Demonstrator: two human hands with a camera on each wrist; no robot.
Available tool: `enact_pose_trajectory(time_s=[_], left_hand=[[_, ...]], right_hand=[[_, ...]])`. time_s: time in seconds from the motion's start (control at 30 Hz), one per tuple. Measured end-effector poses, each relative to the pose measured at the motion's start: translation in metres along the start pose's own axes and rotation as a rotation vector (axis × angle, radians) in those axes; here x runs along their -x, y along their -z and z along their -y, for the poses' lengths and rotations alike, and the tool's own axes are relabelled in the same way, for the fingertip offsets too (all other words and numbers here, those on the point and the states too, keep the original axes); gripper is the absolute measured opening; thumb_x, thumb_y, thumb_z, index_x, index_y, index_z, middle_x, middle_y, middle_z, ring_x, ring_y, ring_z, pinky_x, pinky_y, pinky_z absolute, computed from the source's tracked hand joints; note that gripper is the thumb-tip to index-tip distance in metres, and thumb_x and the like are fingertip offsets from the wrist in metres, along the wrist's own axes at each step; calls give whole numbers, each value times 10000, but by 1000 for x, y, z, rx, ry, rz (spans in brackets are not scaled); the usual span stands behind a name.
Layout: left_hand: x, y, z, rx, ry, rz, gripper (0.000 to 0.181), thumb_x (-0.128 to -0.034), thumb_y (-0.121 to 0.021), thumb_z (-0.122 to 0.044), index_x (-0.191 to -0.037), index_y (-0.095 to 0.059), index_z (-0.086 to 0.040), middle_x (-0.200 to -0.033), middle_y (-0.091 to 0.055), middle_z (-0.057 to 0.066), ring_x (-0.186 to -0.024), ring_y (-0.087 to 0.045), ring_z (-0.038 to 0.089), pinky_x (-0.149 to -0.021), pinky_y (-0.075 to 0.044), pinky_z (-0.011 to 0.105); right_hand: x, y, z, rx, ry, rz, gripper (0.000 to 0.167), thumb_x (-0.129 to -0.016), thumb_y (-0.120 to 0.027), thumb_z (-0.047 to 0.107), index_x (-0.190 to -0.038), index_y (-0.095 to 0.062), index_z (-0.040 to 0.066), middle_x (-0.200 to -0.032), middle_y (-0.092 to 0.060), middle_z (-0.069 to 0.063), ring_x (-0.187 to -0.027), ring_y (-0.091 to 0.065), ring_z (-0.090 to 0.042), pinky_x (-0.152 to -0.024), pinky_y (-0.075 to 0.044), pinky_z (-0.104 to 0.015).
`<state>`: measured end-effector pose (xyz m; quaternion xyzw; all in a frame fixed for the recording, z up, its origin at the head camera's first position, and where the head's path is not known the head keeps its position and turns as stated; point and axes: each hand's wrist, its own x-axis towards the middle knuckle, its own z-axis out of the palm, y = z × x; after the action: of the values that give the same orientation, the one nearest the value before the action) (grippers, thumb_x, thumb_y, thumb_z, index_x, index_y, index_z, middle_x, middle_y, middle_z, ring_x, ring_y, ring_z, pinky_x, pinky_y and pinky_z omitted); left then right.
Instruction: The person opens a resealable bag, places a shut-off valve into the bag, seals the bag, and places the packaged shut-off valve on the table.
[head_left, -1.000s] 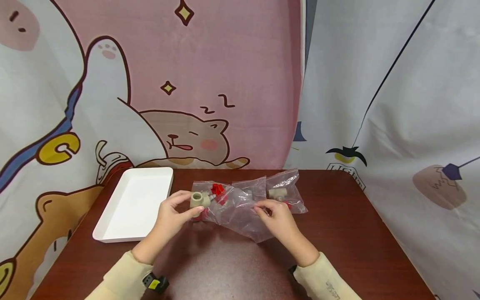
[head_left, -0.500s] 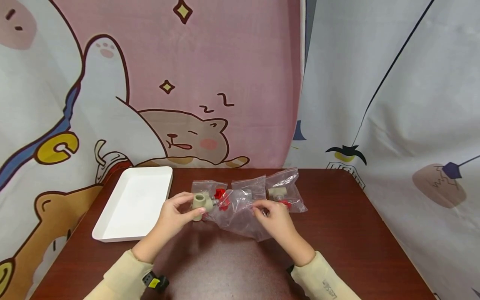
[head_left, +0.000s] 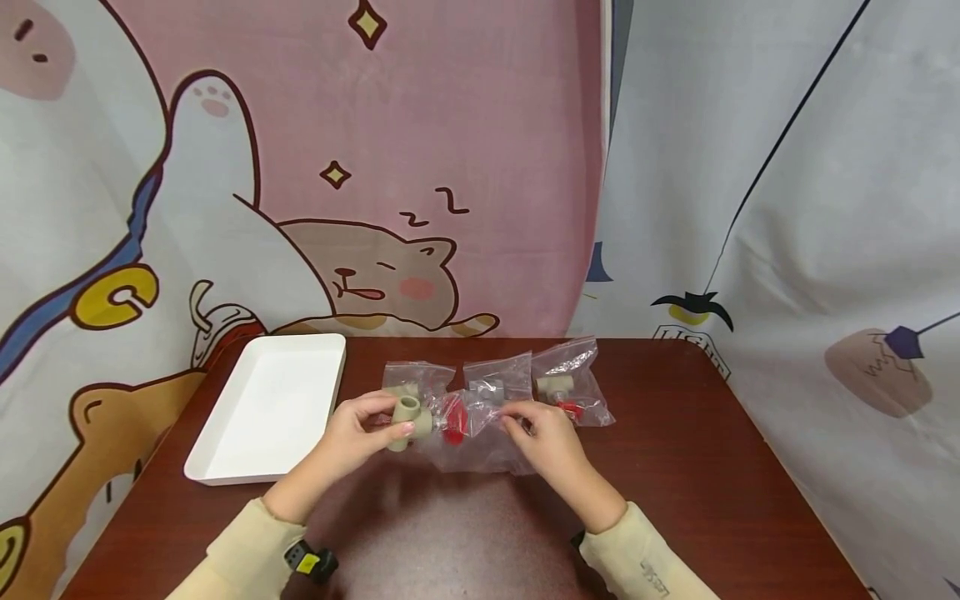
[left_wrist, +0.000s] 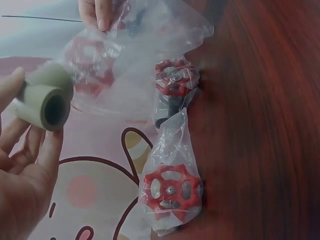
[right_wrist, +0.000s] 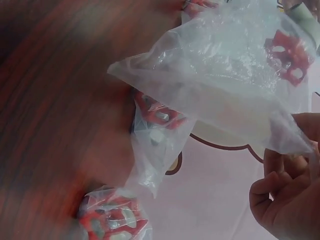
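My left hand (head_left: 358, 432) grips the beige body of a valve (head_left: 411, 414) between thumb and fingers. In the left wrist view the valve's round opening (left_wrist: 54, 109) faces the camera. Its red handwheel (head_left: 454, 419) shows through a clear plastic bag (head_left: 480, 448), still inside it, while the beige body is outside. With thumb and fingertips my right hand (head_left: 551, 437) pinches the bag's edge, to the right of the valve. In the right wrist view the bag (right_wrist: 215, 75) is stretched out from those fingers, the red handwheel (right_wrist: 289, 57) at its far end.
Behind the hands lie more bagged valves: one bag (head_left: 427, 373) at left, one with a grey valve (head_left: 487, 388) in the middle, one with a beige valve (head_left: 555, 385) at right. A white tray (head_left: 262, 417) stands at the table's left. A printed cloth hangs behind the table.
The left hand has shifted slightly right and the valve has turned, with its handwheel now lower and further right in the bag. My right hand has moved a little left with the bag edge.
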<state>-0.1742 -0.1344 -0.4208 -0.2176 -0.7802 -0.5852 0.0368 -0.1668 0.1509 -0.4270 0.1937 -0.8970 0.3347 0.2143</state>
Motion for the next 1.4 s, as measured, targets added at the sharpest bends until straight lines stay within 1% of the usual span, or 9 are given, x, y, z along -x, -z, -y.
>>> enact_pose_trajectory(time_s=[0.2, 0.3, 0.4, 0.5, 0.63, 0.87, 1.07, 1.27, 1.4], left_hand=[[0, -4, 0, 2, -2, 46, 317, -802, -746, -102, -1097, -687, -2, -1048, -644, 119, -934, -597, 41, -795, -550, 297], [1, -6, 0, 5, 5, 40, 314, -802, -747, -108, -1093, -688, -8, -1035, -644, 112, -930, -601, 44, -796, -550, 285], [2, -6, -1, 2, 16, 32, 318, -800, -750, -114, -1094, -689, -11, -1034, -642, 111, -927, -603, 48, -786, -551, 266], [2, -6, -2, -8, 22, 25, 323, -796, -756, -121, -1093, -690, -12, -1033, -643, 108, -925, -604, 50, -783, -553, 274], [2, -7, -2, -22, 6, 17, 318, -792, -757, -111, -1085, -693, -6, -1017, -646, 109, -912, -603, 42, -781, -557, 296], [4, -9, 3, -21, -62, 16, 299, -793, -744, -53, -1070, -685, 43, -986, -641, 141, -877, -583, 30, -760, -557, 267], [4, -13, 4, 34, -75, 15, 284, -793, -732, -18, -1061, -681, 60, -987, -633, 173, -872, -581, 44, -739, -538, 199], [5, -20, 6, 66, -60, -17, 297, -787, -740, -25, -1068, -682, 51, -1144, -592, 181, -931, -583, 31, -770, -520, 172], [6, -23, 5, 64, -29, 0, 317, -796, -745, -69, -1094, -681, 20, -1234, -565, 168, -962, -579, 48, -794, -514, 170]], right_hand=[[1, -2, -2, 61, 22, 34, 135, -781, -757, 116, -907, -733, 155, -869, -719, 22, -737, -625, -89, -653, -505, -286], [2, -1, -3, 125, 15, 51, 233, -754, -759, 173, -983, -717, 179, -892, -711, 35, -742, -587, -99, -675, -479, -303], [1, 2, -1, 178, 19, 62, 365, -709, -738, 222, -1070, -685, 204, -986, -697, 42, -874, -585, -144, -793, -459, -377], [-1, 5, 5, 248, 72, 50, 372, -717, -712, 287, -1081, -679, 215, -1055, -674, 37, -993, -566, -188, -883, -418, -438], [-7, 8, 14, 315, 152, 17, 284, -805, -705, 338, -1050, -701, 195, -1026, -675, 20, -977, -575, -206, -886, -418, -433], [-12, 0, 16, 165, 105, 20, 190, -830, -730, 242, -1005, -724, 170, -937, -696, 32, -916, -607, -192, -870, -462, -450], [-12, -9, 11, 41, 83, -80, 113, -798, -758, 186, -905, -731, 160, -834, -694, 49, -816, -621, -132, -774, -484, -360], [-11, -14, 13, -47, 60, -114, 95, -796, -756, 187, -885, -730, 167, -799, -686, 64, -784, -607, -102, -741, -468, -341], [-9, -16, 15, -67, 59, -111, 96, -799, -753, 183, -888, -730, 158, -818, -695, 60, -798, -614, -108, -750, -471, -343]])
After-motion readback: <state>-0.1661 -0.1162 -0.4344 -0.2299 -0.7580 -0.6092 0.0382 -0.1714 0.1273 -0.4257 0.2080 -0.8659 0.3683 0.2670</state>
